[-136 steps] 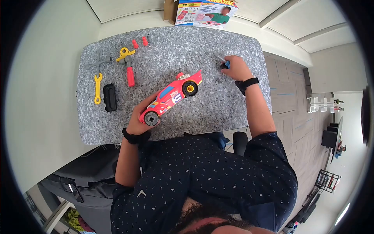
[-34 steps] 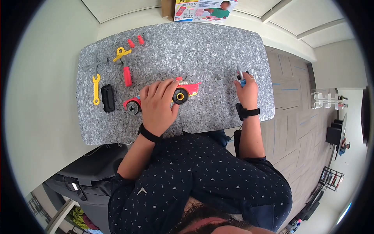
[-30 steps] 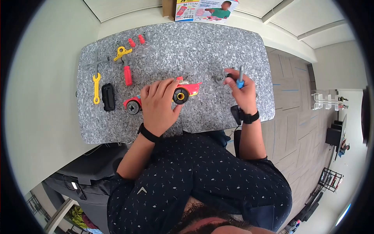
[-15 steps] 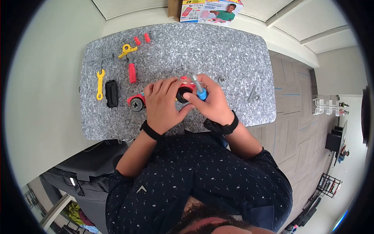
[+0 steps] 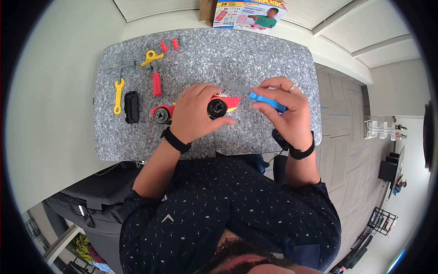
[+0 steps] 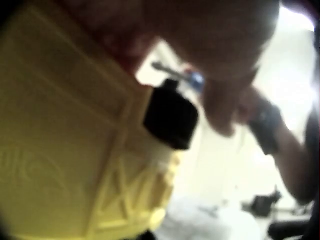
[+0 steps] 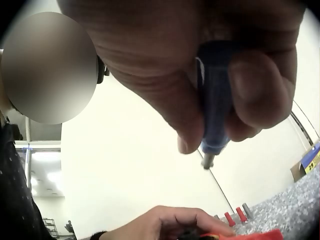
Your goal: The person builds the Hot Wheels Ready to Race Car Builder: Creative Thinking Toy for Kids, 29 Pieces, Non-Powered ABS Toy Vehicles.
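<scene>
My left hand (image 5: 189, 112) grips a red toy race car (image 5: 233, 101) from above, its fingers over the body and its thumb by the rear wheel (image 5: 216, 108). That wheel shows a dark hub; the front wheel (image 5: 161, 115) has a grey one. The left wrist view shows the car's yellow underside (image 6: 65, 135) close up. To the right of the car, my right hand (image 5: 294, 112) holds a toy screwdriver (image 5: 269, 101) by its blue handle. Its grey shaft points left toward the car, apart from it. The right wrist view shows fingers wrapped around the handle (image 7: 216, 100).
At the table's left lie a yellow wrench (image 5: 118, 97), a black plastic part (image 5: 132, 107), a grey cross-shaped tool (image 5: 121, 68) and a red-handled hammer (image 5: 156, 83) with a yellow piece (image 5: 150, 57). Small red pieces (image 5: 175, 44) stand behind. A toy box (image 5: 248, 16) stands beyond the far edge.
My right hand came left to the car's rear wheel, then drew back right with the screwdriver turned toward the car. The wheel's yellow hub now shows a dark centre. My left hand stays on the car.
</scene>
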Demonstrator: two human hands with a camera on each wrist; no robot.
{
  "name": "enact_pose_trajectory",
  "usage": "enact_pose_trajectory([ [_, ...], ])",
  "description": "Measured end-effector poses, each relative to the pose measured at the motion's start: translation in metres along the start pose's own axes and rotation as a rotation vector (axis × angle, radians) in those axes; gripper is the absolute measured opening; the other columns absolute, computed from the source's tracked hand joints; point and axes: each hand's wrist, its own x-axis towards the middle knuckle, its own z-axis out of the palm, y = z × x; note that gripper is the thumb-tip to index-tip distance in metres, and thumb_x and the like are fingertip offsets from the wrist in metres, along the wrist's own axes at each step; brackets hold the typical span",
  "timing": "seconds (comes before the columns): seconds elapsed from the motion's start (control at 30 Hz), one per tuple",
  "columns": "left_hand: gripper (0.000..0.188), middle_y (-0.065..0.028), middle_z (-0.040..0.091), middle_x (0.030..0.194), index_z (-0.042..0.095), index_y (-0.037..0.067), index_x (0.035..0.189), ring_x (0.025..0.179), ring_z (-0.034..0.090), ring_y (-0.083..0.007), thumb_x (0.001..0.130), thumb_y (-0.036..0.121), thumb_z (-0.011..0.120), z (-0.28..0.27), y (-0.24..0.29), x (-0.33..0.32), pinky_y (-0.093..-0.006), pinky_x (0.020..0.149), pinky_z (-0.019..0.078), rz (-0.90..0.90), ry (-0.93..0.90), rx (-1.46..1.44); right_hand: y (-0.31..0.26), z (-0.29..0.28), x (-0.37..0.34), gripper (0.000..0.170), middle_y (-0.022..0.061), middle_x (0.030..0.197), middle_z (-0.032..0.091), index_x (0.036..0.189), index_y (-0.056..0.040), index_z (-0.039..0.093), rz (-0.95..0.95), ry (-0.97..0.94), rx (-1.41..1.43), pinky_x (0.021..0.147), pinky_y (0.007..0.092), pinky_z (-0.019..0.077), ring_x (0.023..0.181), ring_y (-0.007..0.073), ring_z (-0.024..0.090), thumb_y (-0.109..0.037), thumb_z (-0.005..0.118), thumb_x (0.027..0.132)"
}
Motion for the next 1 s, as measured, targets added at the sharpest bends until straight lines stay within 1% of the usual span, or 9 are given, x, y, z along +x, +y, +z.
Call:
enact_pose_trajectory([
  [0.03,0.076,-0.0123,0.077,0.121,0.074,0.006,0.123,0.110,0.074,-0.0372,0.069,0.052,0.103,-0.001,0.002,0.001,-0.0482,0.096,0.0566,-0.006,0.015,-0.018,-0.003,-0.004,0.004,0.031,0.0116,0.111,0.079,0.114,-0.0048,0.085,-0.006,-0.020,0.030,0.080,0.0344,0.0603,0.097,0.0232,0.078,-0.004,0.094,0.085],
  [0.23,0.065,-0.0094,0.080,0.111,0.077,0.009,0.120,0.101,0.076,-0.0323,0.070,0.039,0.105,-0.003,0.000,0.001,-0.0429,0.091,0.0574,-0.014,0.097,-0.188,-0.025,-0.002,0.030,0.024,0.0114,0.108,0.079,0.104,-0.0046,0.076,-0.024,-0.226,-0.007,0.082,0.0409,0.0613,0.096,0.0342,0.078,-0.008,0.092,0.086],
  [0.43,0.042,-0.0026,0.080,0.095,0.079,0.012,0.105,0.091,0.075,-0.0262,0.076,0.032,0.102,-0.001,-0.013,-0.006,-0.0428,0.096,0.0520,-0.015,0.086,-0.321,-0.030,0.016,0.046,0.026,0.0136,0.110,0.072,0.117,-0.0052,0.071,-0.111,-0.389,-0.131,0.088,0.0483,0.0596,0.108,0.0400,0.072,-0.008,0.082,0.093],
  [0.57,0.027,0.0009,0.077,0.085,0.079,0.014,0.098,0.085,0.071,-0.0245,0.082,0.026,0.097,0.001,-0.020,-0.006,-0.0439,0.099,0.0483,-0.080,0.059,-0.377,-0.044,0.036,0.051,0.019,0.0134,0.110,0.074,0.115,-0.0027,0.075,-0.233,-0.245,-0.033,0.088,0.0464,0.0612,0.100,0.0390,0.074,-0.006,0.079,0.097],
  [0.73,0.023,0.0010,0.077,0.090,0.080,0.013,0.101,0.092,0.071,-0.0233,0.085,0.024,0.094,-0.004,-0.020,-0.007,-0.0457,0.104,0.0445,-0.007,0.057,-0.327,-0.027,0.026,0.065,0.019,0.0144,0.106,0.073,0.118,-0.0023,0.075,-0.385,-0.245,0.006,0.082,0.0455,0.0606,0.093,0.0373,0.073,-0.009,0.078,0.100],
  [0.8,0.023,0.0003,0.077,0.093,0.081,0.013,0.103,0.096,0.070,-0.0230,0.086,0.024,0.093,-0.007,-0.016,-0.006,-0.0465,0.106,0.0430,0.032,0.021,-0.269,-0.041,0.019,0.066,0.018,0.0157,0.107,0.073,0.116,-0.0028,0.075,-0.026,-0.408,-0.249,0.085,0.0470,0.0612,0.101,0.0388,0.073,-0.011,0.077,0.100],
  [0.87,0.023,-0.0004,0.078,0.097,0.081,0.014,0.104,0.100,0.070,-0.0230,0.087,0.025,0.093,-0.010,-0.010,-0.005,-0.0476,0.109,0.0415,0.040,-0.015,-0.231,-0.042,0.019,0.063,0.023,0.0144,0.105,0.073,0.115,-0.0043,0.076,0.020,-0.360,-0.325,0.078,0.0436,0.0592,0.097,0.0345,0.073,-0.017,0.082,0.097],
  [0.93,0.022,-0.0008,0.077,0.098,0.081,0.013,0.103,0.100,0.069,-0.0235,0.088,0.025,0.092,-0.005,-0.018,-0.007,-0.0485,0.109,0.0414,0.037,-0.013,-0.194,-0.025,0.031,0.059,0.035,0.0107,0.099,0.074,0.114,-0.0067,0.078,-0.260,-0.111,-0.223,0.062,0.0351,0.0549,0.081,0.0246,0.073,-0.027,0.094,0.091],
  [1.0,0.022,-0.0011,0.077,0.098,0.080,0.013,0.103,0.101,0.069,-0.0242,0.089,0.025,0.091,-0.004,-0.022,-0.010,-0.0491,0.110,0.0412,0.042,-0.016,-0.177,-0.021,0.040,0.062,0.040,0.0090,0.096,0.072,0.112,-0.0072,0.078,-0.352,-0.075,-0.036,0.060,0.0330,0.0528,0.074,0.0209,0.070,-0.032,0.097,0.087],
])
